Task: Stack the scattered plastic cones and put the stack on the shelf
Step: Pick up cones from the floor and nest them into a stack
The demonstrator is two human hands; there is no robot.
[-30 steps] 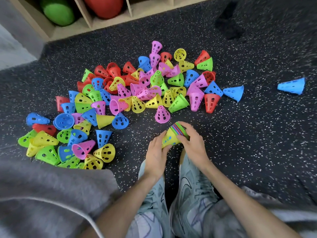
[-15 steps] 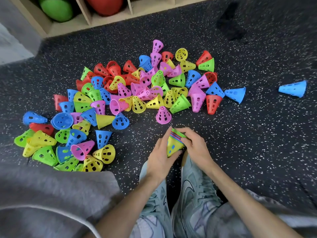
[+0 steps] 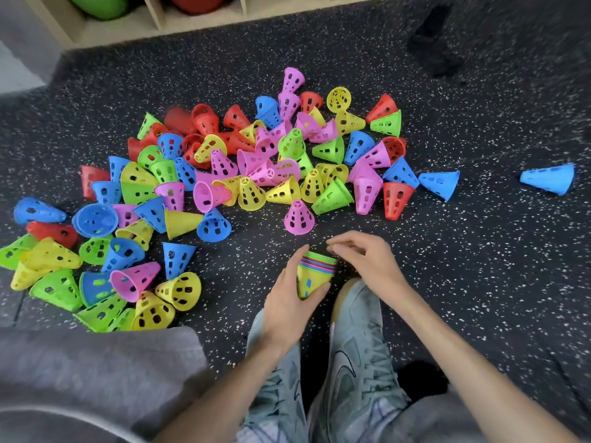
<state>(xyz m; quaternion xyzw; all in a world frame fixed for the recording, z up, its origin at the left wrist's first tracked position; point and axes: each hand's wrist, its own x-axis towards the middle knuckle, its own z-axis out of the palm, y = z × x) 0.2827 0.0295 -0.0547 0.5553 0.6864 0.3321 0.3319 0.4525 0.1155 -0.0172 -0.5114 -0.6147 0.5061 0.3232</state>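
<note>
Stack in hand: the stack of nested cones (image 3: 315, 276) sits low in the middle of the view, just ahead of the grey shoes (image 3: 351, 340), yellow outermost with coloured rims banded at its wide end
Stack axis: tilted, wide mouth up and away from the person, narrow tip down toward the shoes
Left hand: the left hand (image 3: 289, 303) grips the stack, fingers and thumb curled round its lower yellow body
Right hand: the right hand (image 3: 364, 259) hovers just over and beside the rims, fingers loosely bent and holding nothing (whether a fingertip brushes the rim I cannot tell)
Nearest loose cone: a pink cone (image 3: 299, 217) stands upright on its wide base, tip up, straight ahead of the stack and near it, apart from both hands
Which hand is nearer: the free right hand, by my reading, since the left is taken up with the stack
Rest of the heap: the scattered cones (image 3: 224, 174) spread ahead and to the left on the speckled floor (image 3: 479, 266); one blue cone (image 3: 548, 179) lies on its side well apart, far right
Shelf: the wooden shelf (image 3: 192, 22) runs along the top edge, beyond the heap
Progress: early, I judge, as most cones lie loose
</note>
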